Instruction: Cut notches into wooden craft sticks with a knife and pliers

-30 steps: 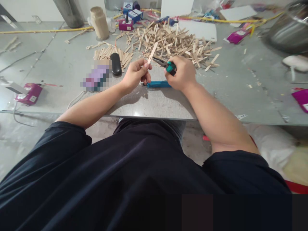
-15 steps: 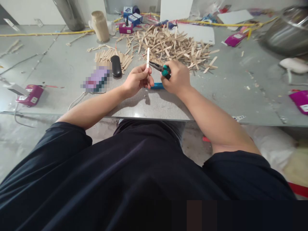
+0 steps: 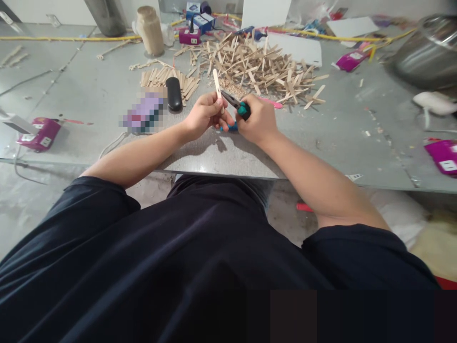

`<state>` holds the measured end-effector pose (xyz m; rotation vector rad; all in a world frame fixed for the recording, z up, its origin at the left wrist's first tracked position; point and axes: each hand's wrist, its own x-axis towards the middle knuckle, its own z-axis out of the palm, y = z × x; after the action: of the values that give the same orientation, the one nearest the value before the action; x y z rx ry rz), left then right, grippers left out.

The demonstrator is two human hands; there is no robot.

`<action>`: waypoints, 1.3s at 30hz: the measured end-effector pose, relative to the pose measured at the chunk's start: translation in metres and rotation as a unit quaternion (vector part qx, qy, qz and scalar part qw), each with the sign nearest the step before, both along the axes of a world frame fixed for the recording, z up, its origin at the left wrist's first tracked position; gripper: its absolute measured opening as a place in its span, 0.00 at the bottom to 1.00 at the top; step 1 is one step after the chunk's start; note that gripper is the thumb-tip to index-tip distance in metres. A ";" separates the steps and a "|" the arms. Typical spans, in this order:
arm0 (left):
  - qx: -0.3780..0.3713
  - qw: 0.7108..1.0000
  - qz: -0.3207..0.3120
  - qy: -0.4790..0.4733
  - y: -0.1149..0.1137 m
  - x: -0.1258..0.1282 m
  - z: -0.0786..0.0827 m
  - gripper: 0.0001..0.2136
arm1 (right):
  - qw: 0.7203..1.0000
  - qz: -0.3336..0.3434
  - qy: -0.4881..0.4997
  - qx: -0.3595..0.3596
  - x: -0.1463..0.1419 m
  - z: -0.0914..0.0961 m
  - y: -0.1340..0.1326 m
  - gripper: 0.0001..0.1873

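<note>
Between the thumb and fingers of my left hand (image 3: pixel 207 113) a wooden craft stick (image 3: pixel 216 85) is pinched, tilted with its top leaning left. My right hand (image 3: pixel 257 118) is closed around the green-and-black handles of long-nose pliers (image 3: pixel 243 109). The pliers' jaws point left and reach the stick; whether they grip it I cannot tell. Below the hands lies a blue object (image 3: pixel 232 126), mostly covered by my fingers. Behind the hands spreads a large heap of craft sticks (image 3: pixel 257 64), with small wood bits (image 3: pixel 230 85) at its near edge.
Left of my hands are a black oblong case (image 3: pixel 173 94), a neat group of sticks (image 3: pixel 155 78) and a blurred purple item (image 3: pixel 146 109). A jar (image 3: pixel 150 31) stands at the back. A metal pot (image 3: pixel 428 50) is at right. Purple power blocks (image 3: pixel 41 135) sit around the table.
The craft stick has tipped from upright to leaning left. My right hand has turned and shifted slightly left with the pliers, uncovering a pink strip behind it. The view has shifted a little.
</note>
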<state>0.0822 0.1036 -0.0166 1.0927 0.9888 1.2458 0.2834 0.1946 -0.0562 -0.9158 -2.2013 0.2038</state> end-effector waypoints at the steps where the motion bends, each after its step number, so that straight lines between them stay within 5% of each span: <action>1: 0.004 1.000 0.009 0.007 0.002 -0.001 0.000 0.18 | 1.000 0.001 -0.001 -0.003 0.001 0.002 0.001 0.06; 7: 0.067 0.988 0.141 -0.007 0.017 -0.011 0.010 0.19 | 0.999 0.029 -0.019 -0.032 0.010 0.008 0.009 0.08; 12: 0.085 0.991 0.099 0.034 0.017 -0.022 0.018 0.23 | 0.997 0.066 -0.041 -0.031 0.014 0.015 0.007 0.09; 17: 0.059 0.997 0.044 0.016 0.009 -0.023 0.019 0.10 | 0.994 0.092 -0.053 -0.036 0.018 0.022 0.005 0.11; 25: 0.053 0.994 0.095 -0.013 0.009 -0.017 0.028 0.18 | 0.997 0.066 -0.031 -0.031 0.022 0.020 0.011 0.14; 31: 0.047 0.987 0.154 -0.015 0.013 -0.017 0.024 0.20 | 0.999 0.033 -0.026 -0.014 0.025 0.019 0.016 0.08; 39: 0.031 0.987 0.160 0.001 0.008 -0.014 0.028 0.18 | 0.998 0.046 -0.037 -0.027 0.027 0.019 0.020 0.08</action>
<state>0.0685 0.1118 0.0111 1.0075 1.1658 1.5416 0.3106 0.2151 -0.0375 -0.8660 -2.3193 0.2783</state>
